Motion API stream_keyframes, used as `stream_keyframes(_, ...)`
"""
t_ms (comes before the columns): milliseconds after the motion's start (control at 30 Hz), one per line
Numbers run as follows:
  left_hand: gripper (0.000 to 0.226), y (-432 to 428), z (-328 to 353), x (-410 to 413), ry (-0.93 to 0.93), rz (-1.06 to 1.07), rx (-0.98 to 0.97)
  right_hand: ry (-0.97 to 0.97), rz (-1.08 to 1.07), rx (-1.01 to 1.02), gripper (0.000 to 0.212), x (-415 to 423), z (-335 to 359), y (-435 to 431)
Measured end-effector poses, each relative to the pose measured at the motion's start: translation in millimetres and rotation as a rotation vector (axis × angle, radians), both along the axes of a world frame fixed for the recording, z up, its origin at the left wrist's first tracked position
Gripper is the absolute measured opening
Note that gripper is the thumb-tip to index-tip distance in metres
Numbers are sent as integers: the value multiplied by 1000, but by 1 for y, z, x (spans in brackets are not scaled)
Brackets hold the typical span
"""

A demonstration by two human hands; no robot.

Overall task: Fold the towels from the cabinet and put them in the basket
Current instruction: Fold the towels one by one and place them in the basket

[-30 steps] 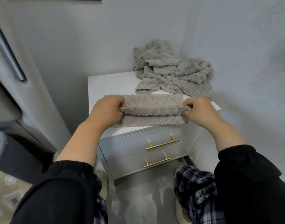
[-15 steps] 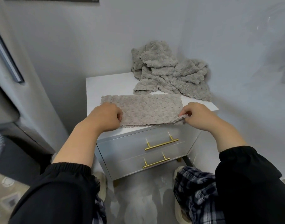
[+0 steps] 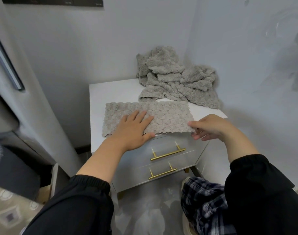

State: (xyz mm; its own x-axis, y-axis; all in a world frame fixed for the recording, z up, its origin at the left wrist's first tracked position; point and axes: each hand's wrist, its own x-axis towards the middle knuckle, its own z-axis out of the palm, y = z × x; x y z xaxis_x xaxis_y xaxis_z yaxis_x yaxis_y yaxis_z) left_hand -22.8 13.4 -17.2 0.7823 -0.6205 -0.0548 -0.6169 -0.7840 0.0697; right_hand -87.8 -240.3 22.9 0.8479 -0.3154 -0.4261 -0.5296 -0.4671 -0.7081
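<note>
The towel (image 3: 168, 116) lies flat as a long folded strip across the front of the white tabletop (image 3: 114, 94), its near edge just reaching the tabletop's front edge. Behind it, touching its far edge, a crumpled pile (image 3: 175, 82) of the same grey towels fills the back right corner (heaped against both walls). Nothing lies on the strip but the hands.

Below the tabletop the cabinet (image 3: 138, 160) shows two drawer fronts, an upper gold handle (image 3: 167, 154) and a lower gold handle (image 3: 162, 173). A tall pale door (image 3: 26, 99) with a grey bar handle (image 3: 7, 65) stands close on the left. A plaid trouser leg (image 3: 204, 200) and a light shoe (image 3: 187, 224) are on the floor in front of the cabinet, at lower right. A patterned surface (image 3: 9, 214) shows at the bottom left corner.

The left hand (image 3: 133, 129) lies palm down on the left half of the towel, fingers straight and slightly spread, pointing away and to the right; its thumb rests at the near edge. The right hand (image 3: 210, 127) is at the near right corner of the towel, pinching it with the thumb on top and the fingertips curled under the edge. Both forearms are bare, with black sleeves (image 3: 80, 200) pushed up towards the elbows.
</note>
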Motion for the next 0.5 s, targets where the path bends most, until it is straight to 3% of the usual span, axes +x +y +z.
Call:
stream_keyframes(167,59,-10,10,-6,-133,-1,-74,-140,-89,144,20,4,2,6)
stream_keyframes(267,48,-17,24,-14,-24,-36,-178,-368,-225,302,25,6,5,13)
stream_keyframes(367,44,-21,34,-24,299,20,-537,-527,-247,550,29,6,12,17)
stream_keyframes(467,22,-21,35,-20,148,225,-852,-595,-102,558,32,2,21,22)
stream_keyframes(500,25,-20,36,-17,201,271,-962,-614,-54,544,32,0,22,25)
